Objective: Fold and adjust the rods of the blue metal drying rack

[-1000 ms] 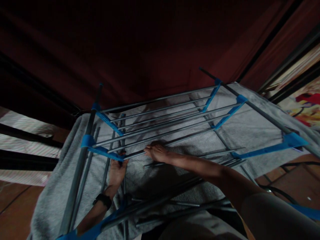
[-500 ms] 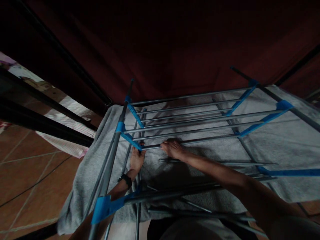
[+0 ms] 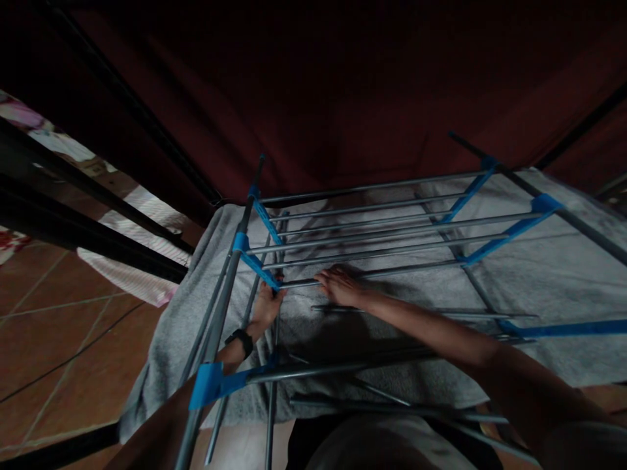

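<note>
Both hands reach under the upper rods of the drying rack (image 3: 372,225) onto the grey towel (image 3: 529,281) spread on the lower level. The left hand (image 3: 267,305) pinches the towel near a blue bracket (image 3: 257,267); the right hand (image 3: 343,288) lies flat with fingers spread, gripping nothing. The towel looks soft and limp — best held at its edge. Room between the rods is narrow.

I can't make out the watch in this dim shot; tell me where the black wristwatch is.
In the head view, the black wristwatch sits lower left of centre on the wrist of the left hand, between the drying rack's grey rails, above the grey towel.
</note>
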Action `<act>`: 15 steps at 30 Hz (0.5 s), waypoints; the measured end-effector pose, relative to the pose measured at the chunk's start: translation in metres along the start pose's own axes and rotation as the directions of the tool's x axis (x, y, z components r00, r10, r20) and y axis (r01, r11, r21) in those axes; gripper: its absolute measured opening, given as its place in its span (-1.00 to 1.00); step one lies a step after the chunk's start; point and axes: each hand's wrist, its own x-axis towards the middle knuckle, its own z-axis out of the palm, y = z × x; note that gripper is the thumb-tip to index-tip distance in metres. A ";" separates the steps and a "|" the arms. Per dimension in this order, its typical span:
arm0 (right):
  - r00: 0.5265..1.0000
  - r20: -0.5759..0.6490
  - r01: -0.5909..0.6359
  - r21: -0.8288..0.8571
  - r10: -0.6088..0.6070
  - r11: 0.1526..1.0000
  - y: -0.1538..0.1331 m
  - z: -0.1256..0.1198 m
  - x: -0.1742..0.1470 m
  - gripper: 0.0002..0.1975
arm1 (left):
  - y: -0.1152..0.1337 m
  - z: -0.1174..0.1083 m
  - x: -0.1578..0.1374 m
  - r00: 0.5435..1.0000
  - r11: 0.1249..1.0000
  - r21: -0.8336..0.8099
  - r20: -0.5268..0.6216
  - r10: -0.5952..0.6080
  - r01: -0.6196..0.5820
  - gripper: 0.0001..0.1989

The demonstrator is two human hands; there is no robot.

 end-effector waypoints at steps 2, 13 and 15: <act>1.000 -0.009 -0.010 0.006 0.010 1.000 0.007 -0.004 -0.010 -0.66 | 0.003 -0.003 0.002 1.000 1.000 -0.005 0.006 -0.006 0.006 -0.65; 0.979 -0.068 -0.199 -0.063 0.194 0.978 0.061 -0.040 -0.091 -0.58 | 0.022 -0.007 0.021 1.000 0.999 0.045 -0.024 -0.019 0.020 -0.71; 0.974 -0.063 -0.220 -0.071 0.216 0.973 0.065 -0.044 -0.105 -0.61 | 0.022 -0.006 0.020 1.000 0.998 0.056 -0.029 -0.007 0.009 -0.71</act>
